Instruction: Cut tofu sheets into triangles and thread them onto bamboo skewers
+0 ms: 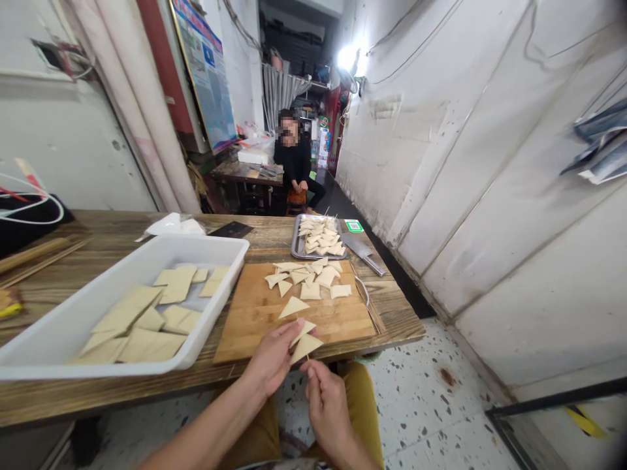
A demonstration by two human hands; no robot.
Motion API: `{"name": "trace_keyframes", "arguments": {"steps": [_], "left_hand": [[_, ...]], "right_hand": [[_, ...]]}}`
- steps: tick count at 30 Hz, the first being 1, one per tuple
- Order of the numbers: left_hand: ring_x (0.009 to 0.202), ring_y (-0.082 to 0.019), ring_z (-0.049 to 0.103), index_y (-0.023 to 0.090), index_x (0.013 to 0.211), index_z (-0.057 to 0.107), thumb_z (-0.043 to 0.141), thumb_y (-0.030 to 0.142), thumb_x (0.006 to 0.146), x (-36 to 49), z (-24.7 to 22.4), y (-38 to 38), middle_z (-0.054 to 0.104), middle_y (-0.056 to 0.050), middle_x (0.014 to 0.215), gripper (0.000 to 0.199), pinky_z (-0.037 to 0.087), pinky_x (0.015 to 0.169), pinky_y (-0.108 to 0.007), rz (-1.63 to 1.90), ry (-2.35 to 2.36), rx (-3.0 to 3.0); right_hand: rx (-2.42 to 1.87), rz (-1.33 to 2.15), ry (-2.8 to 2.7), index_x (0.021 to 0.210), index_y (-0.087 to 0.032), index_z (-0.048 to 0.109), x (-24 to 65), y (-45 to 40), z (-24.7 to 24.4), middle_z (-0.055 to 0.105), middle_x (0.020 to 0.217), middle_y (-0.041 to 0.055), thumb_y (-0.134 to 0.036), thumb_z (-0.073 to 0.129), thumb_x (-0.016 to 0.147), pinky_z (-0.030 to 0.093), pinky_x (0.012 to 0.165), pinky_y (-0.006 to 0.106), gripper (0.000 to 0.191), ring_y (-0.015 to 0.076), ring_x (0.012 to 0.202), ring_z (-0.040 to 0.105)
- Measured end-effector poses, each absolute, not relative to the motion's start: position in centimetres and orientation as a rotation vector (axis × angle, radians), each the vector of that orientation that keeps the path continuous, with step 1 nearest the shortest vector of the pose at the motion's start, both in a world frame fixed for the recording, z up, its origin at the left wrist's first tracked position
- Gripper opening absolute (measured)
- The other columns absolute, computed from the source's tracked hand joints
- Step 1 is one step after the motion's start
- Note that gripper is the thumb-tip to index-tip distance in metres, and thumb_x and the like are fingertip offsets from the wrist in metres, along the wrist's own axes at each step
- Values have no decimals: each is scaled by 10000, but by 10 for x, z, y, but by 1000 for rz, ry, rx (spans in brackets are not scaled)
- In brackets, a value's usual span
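Note:
My left hand [275, 356] is closed on a pale triangular piece [304, 330] at the front edge of the wooden cutting board [245, 326]. Just below it, another triangle [307, 347] sits on a thin stick, whose lower end is pinched in my right hand [323, 391]. One loose triangle [294, 307] lies on the board beyond my left fingers. Several cut pieces [325, 277] are spread over the board's far part. Behind the board, a metal tray [295, 248] bears a pile of skewered pieces [323, 236].
A white plastic tub [206, 333] with pale sheets [147, 343] stands at the left. A cleaver [362, 249] lies right of the tray, near thin sticks [375, 313] and a green code card [353, 226]. A person [296, 156] sits in the background.

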State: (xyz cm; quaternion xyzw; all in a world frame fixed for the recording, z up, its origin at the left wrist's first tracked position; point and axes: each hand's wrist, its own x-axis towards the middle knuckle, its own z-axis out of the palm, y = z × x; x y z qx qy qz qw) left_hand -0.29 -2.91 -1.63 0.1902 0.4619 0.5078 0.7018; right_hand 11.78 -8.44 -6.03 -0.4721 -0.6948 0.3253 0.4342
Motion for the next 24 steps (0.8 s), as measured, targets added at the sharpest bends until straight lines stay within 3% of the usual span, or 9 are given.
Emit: {"name": "trace_keyframes", "arguments": {"steps": [5, 11, 19, 24], "left_hand": [[702, -189, 673, 119, 919, 627, 599, 352, 802, -16, -11, -20, 706, -124, 863, 263, 558, 591, -295, 1219, 978, 377], [700, -166, 680, 96, 873, 624, 555, 128, 816, -24, 1, -11, 705, -113, 797, 95, 554, 583, -239, 1315, 1086, 364], [628, -156, 664, 86, 818, 653, 602, 163, 784, -18, 1, -16, 710, -116, 764, 99, 540, 553, -221, 1253, 1048, 419], [660, -162, 664, 79, 914, 653, 571, 156, 805, -22, 1, -11, 714, -125, 805, 157, 549, 582, -241, 1256, 1034, 444]], "right_hand": [[-1168, 818, -1751, 869, -172, 557, 119, -85, -59, 370, 544, -50, -248, 320, 935, 316, 468, 205, 258, 112, 459, 398], [-1151, 857, -1796, 889, -171, 569, 117, -90, -62, 356, 532, -54, -239, 323, 938, 295, 436, 195, 260, 107, 451, 374], [-1164, 800, -1789, 870, -176, 575, 116, -88, -56, 423, 534, -42, -246, 318, 940, 324, 446, 191, 276, 108, 453, 413], [-1178, 703, -1844, 896, -172, 592, 120, -81, -54, 568, 625, 0, -240, 336, 935, 392, 522, 196, 268, 126, 531, 525]]}}
